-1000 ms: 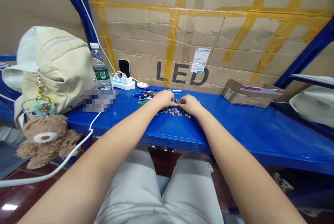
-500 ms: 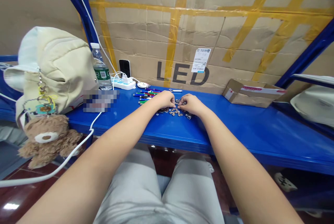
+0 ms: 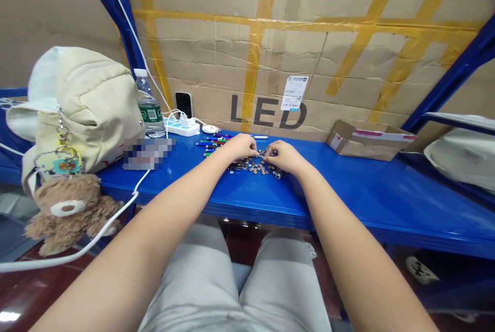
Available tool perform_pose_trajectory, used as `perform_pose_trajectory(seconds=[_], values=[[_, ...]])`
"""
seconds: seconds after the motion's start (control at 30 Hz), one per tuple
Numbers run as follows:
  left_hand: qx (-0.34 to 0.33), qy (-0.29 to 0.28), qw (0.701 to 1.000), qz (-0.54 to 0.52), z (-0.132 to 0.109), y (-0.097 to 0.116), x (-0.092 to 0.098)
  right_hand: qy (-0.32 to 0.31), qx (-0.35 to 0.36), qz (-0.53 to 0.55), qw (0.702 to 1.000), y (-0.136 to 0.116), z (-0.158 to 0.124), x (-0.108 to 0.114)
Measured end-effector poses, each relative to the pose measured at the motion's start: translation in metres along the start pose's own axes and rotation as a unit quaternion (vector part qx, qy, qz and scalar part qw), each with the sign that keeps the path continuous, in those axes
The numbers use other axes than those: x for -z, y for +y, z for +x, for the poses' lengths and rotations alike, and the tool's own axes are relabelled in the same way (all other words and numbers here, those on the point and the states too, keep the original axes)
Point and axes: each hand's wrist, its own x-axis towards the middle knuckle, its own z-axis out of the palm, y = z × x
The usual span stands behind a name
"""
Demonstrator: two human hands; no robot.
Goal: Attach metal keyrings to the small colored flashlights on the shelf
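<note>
A loose pile of small metal pieces point(image 3: 255, 167) lies on the blue steel shelf point(image 3: 348, 193), and both our hands are curled over it. Our left hand point(image 3: 240, 147) rests at the pile's left end and our right hand point(image 3: 285, 158) at its right, with their fingertips point(image 3: 266, 152) nearly meeting above the pieces. The fingers are bent and pinched inward, not spread flat, but they hide whatever is beneath them, so we cannot tell if either hand is gripping a piece. Our forearms reach across the shelf edge and block nothing beyond the hands. Just behind the pile lies a bunch of colored pens point(image 3: 214, 142), and past them sit a small white round object point(image 3: 210, 129) and a white power strip point(image 3: 180, 127) with plugs in it. Farther left stand a water bottle point(image 3: 149, 105) and a cream backpack point(image 3: 85, 100) with a teddy bear point(image 3: 67, 208) hanging over the edge, beside a blurred patch point(image 3: 147, 154). To the right lies a flattened cardboard box point(image 3: 367, 141), and taped cardboard point(image 3: 232, 53) printed "LED" closes off the back.
</note>
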Motion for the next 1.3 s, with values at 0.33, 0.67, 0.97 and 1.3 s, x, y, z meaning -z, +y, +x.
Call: perform_pose_trajectory(seconds=[0.33, 0.67, 0.97, 1.3], values=[[0.052, -0.097, 0.992, 0.059, 0.031, 0.007, 0.003, -0.004, -0.013, 0.01, 1.0, 0.003, -0.001, -0.001], [0.029, -0.15, 0.985, 0.075, 0.035, 0.015, 0.008, -0.017, -0.016, 0.006, 1.0, 0.005, 0.001, -0.002], [0.031, -0.161, 0.986, 0.012, 0.025, 0.013, 0.006, -0.026, -0.018, 0.004, 0.999, 0.005, 0.001, -0.004], [-0.063, -0.125, 0.99, -0.023, 0.014, -0.003, 0.003, -0.039, -0.012, -0.006, 0.999, 0.002, -0.001, -0.002]])
